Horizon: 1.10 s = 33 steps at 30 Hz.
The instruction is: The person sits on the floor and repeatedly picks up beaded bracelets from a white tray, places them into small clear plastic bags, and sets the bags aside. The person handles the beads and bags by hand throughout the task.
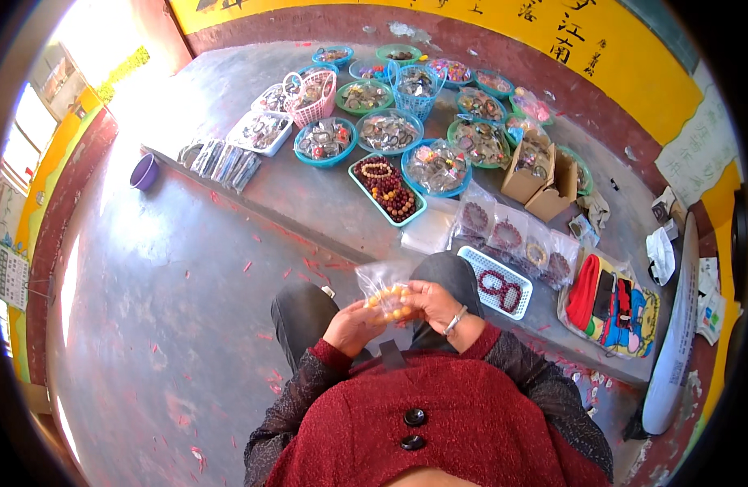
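Beads (396, 294) and bag (380, 276) grasped by left hand (350, 325) and right hand (436, 305)
Apparently steadied from 2 sides; tray (474, 258) set beyond right hand, seemingly for reach.

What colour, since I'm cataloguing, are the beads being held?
The beads are yellow-orange, shown in the head view.

Black characters (562, 52) on yellow wall band (621, 101), faint writing (702, 131) on pale wall patch (689, 165), small print (12, 272) on white sheet (17, 299)
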Each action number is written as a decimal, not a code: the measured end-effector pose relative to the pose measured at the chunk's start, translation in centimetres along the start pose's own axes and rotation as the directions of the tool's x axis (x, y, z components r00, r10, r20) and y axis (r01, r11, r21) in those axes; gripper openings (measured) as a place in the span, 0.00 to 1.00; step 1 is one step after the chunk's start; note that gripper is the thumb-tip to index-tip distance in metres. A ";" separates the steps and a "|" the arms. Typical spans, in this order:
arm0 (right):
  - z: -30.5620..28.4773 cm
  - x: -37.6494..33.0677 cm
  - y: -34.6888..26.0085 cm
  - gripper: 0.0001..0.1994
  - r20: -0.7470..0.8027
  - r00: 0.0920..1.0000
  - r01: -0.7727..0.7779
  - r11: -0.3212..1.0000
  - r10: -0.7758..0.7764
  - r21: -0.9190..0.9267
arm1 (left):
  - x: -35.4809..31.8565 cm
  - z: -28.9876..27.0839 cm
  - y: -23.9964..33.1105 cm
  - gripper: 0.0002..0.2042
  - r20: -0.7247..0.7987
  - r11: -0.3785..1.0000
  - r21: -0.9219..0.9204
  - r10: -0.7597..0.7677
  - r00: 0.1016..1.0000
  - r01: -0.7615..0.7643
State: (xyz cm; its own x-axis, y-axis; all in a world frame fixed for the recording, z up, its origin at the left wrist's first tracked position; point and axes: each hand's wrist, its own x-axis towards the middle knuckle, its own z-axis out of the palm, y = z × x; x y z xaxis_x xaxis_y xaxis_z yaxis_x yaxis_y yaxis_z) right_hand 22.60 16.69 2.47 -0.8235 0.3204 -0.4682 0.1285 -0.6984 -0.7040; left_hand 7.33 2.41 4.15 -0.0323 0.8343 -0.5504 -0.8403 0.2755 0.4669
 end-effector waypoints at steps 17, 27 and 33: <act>-0.1 -2.1 -1.9 0.18 0.115 0.984 0.134 0.990 -0.138 0.037 | -0.9 3.1 0.6 0.14 0.196 0.992 0.047 0.104 0.975 -0.115; 0.1 -1.9 0.0 0.19 0.150 0.980 0.049 0.885 -0.133 0.463 | 1.6 3.3 -0.1 0.18 0.253 0.962 -0.098 0.273 0.928 -0.256; -1.1 -2.3 -1.0 0.16 0.041 0.983 0.148 0.909 -0.178 0.390 | 1.3 4.6 -0.7 0.16 0.238 0.966 -0.018 0.254 0.938 -0.257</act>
State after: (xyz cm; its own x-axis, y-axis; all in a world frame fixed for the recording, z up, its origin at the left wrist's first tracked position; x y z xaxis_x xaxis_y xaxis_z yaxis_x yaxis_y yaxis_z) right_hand 24.97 17.29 3.67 -0.8551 0.4132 -0.3132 -0.2209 -0.8368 -0.5009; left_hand 10.32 5.49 6.28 -0.1145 0.9657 -0.2329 -0.8133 0.0435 0.5802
